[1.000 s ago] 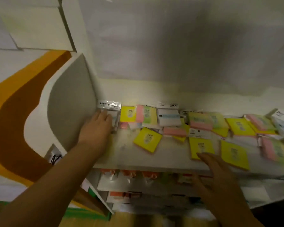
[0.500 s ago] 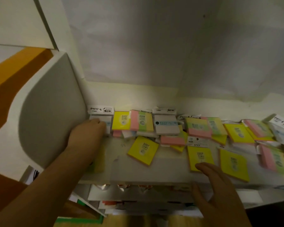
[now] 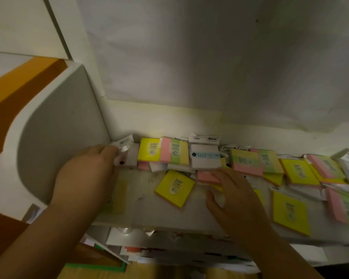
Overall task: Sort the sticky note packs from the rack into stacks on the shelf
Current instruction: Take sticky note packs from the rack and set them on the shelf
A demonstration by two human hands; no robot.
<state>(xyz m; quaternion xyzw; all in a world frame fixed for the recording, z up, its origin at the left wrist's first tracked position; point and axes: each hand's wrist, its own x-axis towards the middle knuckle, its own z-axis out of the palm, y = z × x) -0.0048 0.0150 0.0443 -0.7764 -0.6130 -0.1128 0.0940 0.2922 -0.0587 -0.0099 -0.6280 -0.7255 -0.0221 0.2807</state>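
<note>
At the shelf's (image 3: 149, 216) left corner, the left hand (image 3: 85, 178) reaches in from below — its fingers (image 3: 107, 152) curled on a clear-wrapped white pack (image 3: 127, 156) against the grey side panel (image 3: 60, 137). Further right, the right hand (image 3: 236, 196) lies palm down, fingers spread and straight, their tips touching a pink pack (image 3: 207, 176). Between the hands a tilted yellow pack (image 3: 175, 188) lies flat — more packs line the back wall.

A white shelf (image 3: 143, 213) carries scattered sticky note packs: a tilted yellow pack (image 3: 174, 189) near its front, another yellow pack (image 3: 290, 213) right, striped and white packs along the back wall.
</note>
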